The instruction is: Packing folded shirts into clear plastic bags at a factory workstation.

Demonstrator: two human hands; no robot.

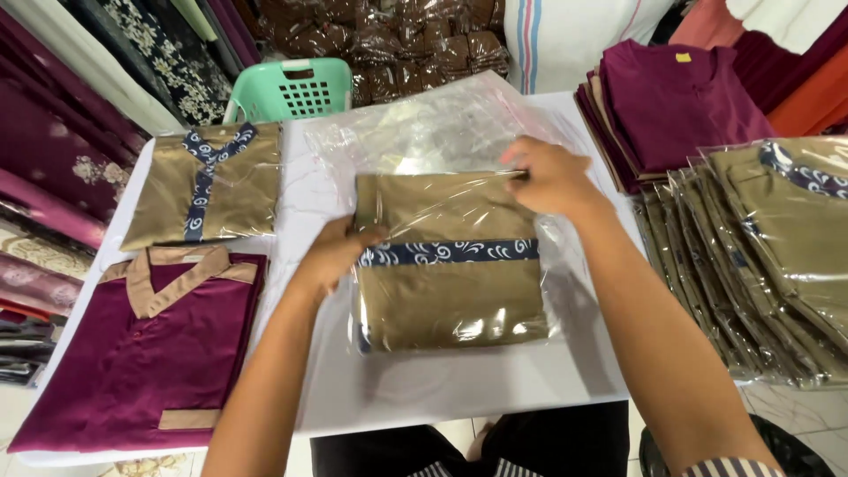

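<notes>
From the head camera, a clear plastic bag [442, 141] lies at the middle of the white table [459, 389], and a folded tan shirt [450, 291] with a blue patterned band sits inside it, its far edge at the bag's mouth. The left hand [340, 252], at nine o'clock of the shirt, grips its left edge through the film, fingers curled. The right hand [548, 177], at one o'clock, pinches the bag's opening, fingers pressed together. At three o'clock a stack of bagged tan shirts [768, 256] runs off the frame. A green basket [291, 88] at eleven o'clock is half hidden; its contents cannot be seen.
</notes>
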